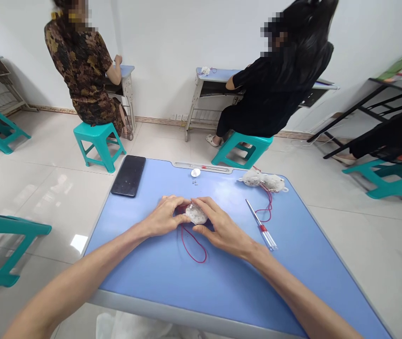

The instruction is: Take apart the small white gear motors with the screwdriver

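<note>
My left hand (165, 217) and my right hand (222, 230) meet at the middle of the blue desk (158, 263). Their fingers hold a small white knobbly craft piece (196, 215) from either side. A thin red cord (194, 246) runs down from it in a loose loop on the desktop. To the right lie two similar white pieces (261, 180) joined by a red cord (268, 207). Near them rests a slim tool with a metal shaft and clear and red handle (261, 226), close to my right hand but untouched.
A black smartphone (128, 175) lies face up at the desk's far left. A small white disc (196, 172) and tiny metal bits (195, 182) sit near the far edge. Two seated people (81, 70) (275, 80) work at wall desks, with teal stools (98, 143) around.
</note>
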Available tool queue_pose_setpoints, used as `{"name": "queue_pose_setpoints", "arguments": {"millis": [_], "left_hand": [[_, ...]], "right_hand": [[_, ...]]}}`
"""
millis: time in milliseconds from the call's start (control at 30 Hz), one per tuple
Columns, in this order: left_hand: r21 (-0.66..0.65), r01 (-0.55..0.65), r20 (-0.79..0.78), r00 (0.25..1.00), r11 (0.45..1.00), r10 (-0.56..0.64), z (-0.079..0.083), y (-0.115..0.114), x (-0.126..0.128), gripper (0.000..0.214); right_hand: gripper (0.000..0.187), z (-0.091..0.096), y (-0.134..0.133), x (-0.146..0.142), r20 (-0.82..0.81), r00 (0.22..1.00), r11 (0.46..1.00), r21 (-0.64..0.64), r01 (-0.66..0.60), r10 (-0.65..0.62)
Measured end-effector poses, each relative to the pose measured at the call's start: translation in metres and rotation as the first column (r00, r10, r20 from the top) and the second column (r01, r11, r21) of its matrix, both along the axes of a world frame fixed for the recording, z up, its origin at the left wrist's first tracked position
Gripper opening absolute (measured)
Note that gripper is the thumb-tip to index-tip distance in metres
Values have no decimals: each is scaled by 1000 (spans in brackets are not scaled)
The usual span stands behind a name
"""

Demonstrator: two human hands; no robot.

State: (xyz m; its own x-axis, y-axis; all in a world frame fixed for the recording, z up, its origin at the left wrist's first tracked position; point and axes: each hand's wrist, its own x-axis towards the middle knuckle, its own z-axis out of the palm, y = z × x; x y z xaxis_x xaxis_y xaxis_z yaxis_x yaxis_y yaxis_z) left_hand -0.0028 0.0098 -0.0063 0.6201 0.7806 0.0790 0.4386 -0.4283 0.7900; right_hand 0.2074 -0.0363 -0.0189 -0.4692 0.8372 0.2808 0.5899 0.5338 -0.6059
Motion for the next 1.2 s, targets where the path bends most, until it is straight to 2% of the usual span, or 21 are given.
{"name": "queue_pose_setpoints", "arguments": {"millis": [100, 433, 800, 1033, 1200], "left_hand": [[-27, -17, -10, 1000, 999, 17, 1, 0, 0, 31], [-107, -10, 7, 1000, 994, 11, 4, 1, 2, 20], [-57, 3, 13, 1000, 998, -3, 7, 1, 1, 18], [-25, -15, -12, 1000, 1000, 15, 8, -1, 0, 25], [49, 9, -65, 998, 999, -6, 7, -5, -1, 44]], "right_hand": [[42, 1, 0, -4, 11, 1000, 1000, -18, 17, -17], [34, -6, -3, -13, 10, 989, 989, -5, 146, -145], [49, -13, -2, -4, -42, 996, 996, 45, 78, -76], [55, -17, 0, 3, -100, 992, 979, 180, 94, -76], [52, -17, 3, 0, -154, 983, 977, 177, 122, -95]]}}
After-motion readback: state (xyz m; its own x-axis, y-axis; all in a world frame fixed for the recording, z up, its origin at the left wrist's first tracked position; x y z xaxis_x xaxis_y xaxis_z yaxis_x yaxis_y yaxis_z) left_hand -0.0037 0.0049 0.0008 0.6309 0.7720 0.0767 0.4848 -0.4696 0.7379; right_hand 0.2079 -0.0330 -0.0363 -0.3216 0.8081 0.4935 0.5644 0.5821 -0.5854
